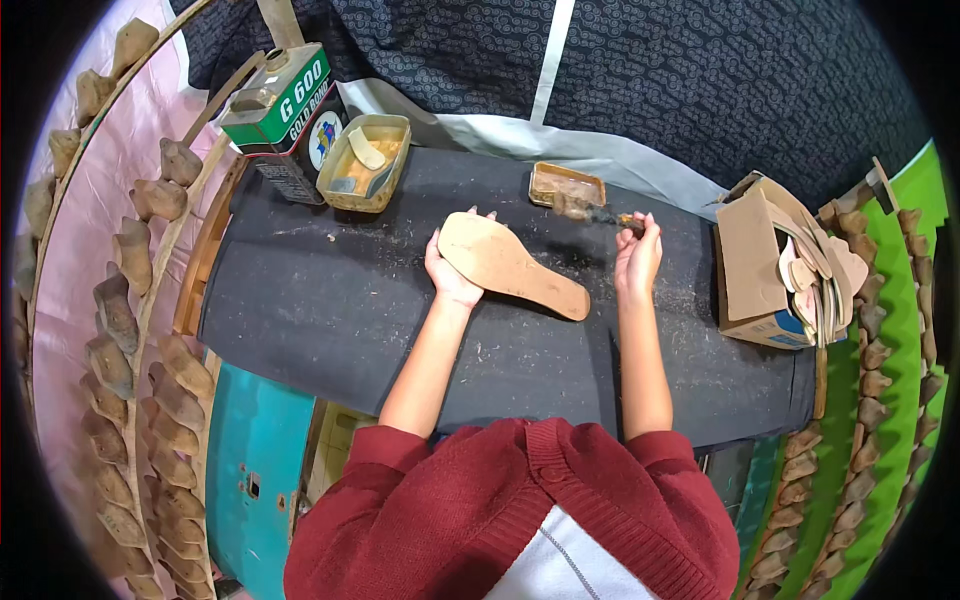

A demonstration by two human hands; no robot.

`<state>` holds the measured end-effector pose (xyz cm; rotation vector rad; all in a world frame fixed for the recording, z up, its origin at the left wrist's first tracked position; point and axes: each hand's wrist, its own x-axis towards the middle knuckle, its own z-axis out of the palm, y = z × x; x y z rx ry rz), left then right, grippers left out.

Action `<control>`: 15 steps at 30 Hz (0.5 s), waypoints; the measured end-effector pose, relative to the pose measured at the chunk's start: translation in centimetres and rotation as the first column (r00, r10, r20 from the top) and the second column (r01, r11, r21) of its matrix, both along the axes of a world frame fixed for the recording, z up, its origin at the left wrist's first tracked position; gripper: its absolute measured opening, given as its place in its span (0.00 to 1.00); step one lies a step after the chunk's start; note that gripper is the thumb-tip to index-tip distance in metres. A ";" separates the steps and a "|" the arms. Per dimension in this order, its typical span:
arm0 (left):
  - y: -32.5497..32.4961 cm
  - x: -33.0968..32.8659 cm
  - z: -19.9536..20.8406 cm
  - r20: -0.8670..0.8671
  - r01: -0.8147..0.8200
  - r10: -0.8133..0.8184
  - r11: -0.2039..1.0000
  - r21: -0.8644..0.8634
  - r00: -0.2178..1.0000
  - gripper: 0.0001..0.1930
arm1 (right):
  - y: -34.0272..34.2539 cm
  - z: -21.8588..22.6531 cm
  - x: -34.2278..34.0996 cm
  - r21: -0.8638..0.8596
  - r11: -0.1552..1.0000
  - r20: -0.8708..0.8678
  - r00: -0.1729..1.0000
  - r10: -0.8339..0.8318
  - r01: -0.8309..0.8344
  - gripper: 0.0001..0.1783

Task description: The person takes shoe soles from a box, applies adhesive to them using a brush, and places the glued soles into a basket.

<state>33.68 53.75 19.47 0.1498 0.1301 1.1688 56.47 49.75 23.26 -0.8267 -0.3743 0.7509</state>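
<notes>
Sole (510,262), tan, above the bench (330,300) in the head view; broad end toward upper left, narrow end toward lower right. Left hand (452,275) grasping it by the broad end, fingertips showing past the far edge. Right hand (640,258) closed round the handle of a brush (600,215), blurred; bristle end over or at a small tray (572,174), contact unclear. Back left: tub (350,203) beside a can (285,125). Right: carton (752,275) with pale cut pieces (825,265) standing inside.
</notes>
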 end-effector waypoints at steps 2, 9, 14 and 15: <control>0.1 0.1 0.6 -0.029 0.008 -0.008 1.000 0.006 1.000 0.29 | -1.0 0.8 -2.4 0.010 1.000 0.000 1.000 0.004 -0.004 0.11; -0.1 0.0 1.4 -0.172 0.017 0.000 0.995 0.100 0.985 0.29 | -1.3 1.6 -7.5 0.109 0.991 0.174 0.983 0.057 -0.076 0.09; 0.0 0.1 1.3 -0.185 0.000 0.020 0.994 0.108 0.983 0.29 | -0.5 1.0 -8.5 0.129 0.985 0.265 0.961 0.074 -0.112 0.09; 0.0 0.1 1.4 -0.184 0.008 0.012 0.994 0.107 0.983 0.29 | -0.4 0.9 -8.5 0.134 0.985 0.305 0.950 0.066 -0.111 0.09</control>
